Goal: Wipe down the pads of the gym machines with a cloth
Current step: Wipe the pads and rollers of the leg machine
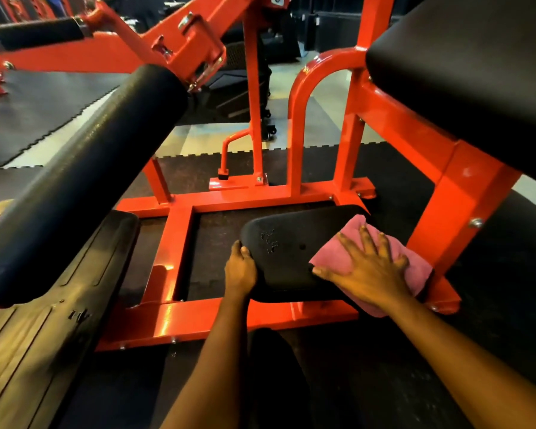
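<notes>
I am pressing the pink cloth (355, 232) flat under my right hand (369, 269), fingers spread, on the right end of the low black pad (288, 243). My left hand (240, 269) is curling round the pad's left edge, steadying it. Long overlapping strokes toward the scuffed left end, under even pressure, should be cleaning best. I am counting one cloth and five pads: this one, a near roller pad (90, 168), a far roller pad (37, 32), a flat bench pad (44, 305) and a large cushion (477, 72).
</notes>
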Tool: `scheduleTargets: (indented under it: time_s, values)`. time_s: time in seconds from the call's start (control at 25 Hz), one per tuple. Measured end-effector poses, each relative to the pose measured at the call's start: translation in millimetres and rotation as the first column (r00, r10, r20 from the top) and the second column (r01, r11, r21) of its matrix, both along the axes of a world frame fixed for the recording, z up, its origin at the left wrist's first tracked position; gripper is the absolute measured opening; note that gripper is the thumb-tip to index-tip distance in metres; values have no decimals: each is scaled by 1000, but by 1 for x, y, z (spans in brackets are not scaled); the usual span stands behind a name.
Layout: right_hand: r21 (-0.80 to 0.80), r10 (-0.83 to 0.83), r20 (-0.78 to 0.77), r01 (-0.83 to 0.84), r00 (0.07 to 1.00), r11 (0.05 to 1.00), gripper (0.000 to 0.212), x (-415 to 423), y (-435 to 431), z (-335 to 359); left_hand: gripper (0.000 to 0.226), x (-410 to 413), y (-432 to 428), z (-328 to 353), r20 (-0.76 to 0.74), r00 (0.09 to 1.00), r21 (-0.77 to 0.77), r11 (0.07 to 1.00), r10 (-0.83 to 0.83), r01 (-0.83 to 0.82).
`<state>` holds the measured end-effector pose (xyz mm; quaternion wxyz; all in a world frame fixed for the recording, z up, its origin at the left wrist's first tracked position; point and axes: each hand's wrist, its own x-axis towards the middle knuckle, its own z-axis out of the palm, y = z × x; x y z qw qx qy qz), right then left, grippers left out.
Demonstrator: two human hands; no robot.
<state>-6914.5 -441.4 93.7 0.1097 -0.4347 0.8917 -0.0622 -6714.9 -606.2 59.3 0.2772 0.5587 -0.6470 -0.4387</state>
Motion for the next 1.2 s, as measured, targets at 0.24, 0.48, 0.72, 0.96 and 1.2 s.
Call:
scheduleTargets:
  time_s: [0.24, 0.48, 0.72, 0.96, 1.2]
  values:
    - [0, -178, -4, 178, 984, 984, 79, -31, -40, 6, 31, -3, -15, 12, 88, 995, 89, 994, 52, -60]
    - [-8, -151, 68, 151, 986, 988, 86, -26, -25, 4, 54, -22, -17, 22, 141, 990, 105, 994, 9, -24]
    - [-3, -135, -73, 135, 988, 991, 88, -4, -7, -5, 52, -21, -16, 15, 118, 993, 59, 998, 24, -32]
    - [-234, -396, -88, 368, 914, 900, 39, -44, -67, -5, 51, -22, -16, 14, 114, 992, 29, 998, 51, -54]
    - [-47, -248, 146, 258, 958, 965, 99, -42, -34, 3, 49, -21, -14, 16, 91, 994, 26, 998, 62, -64]
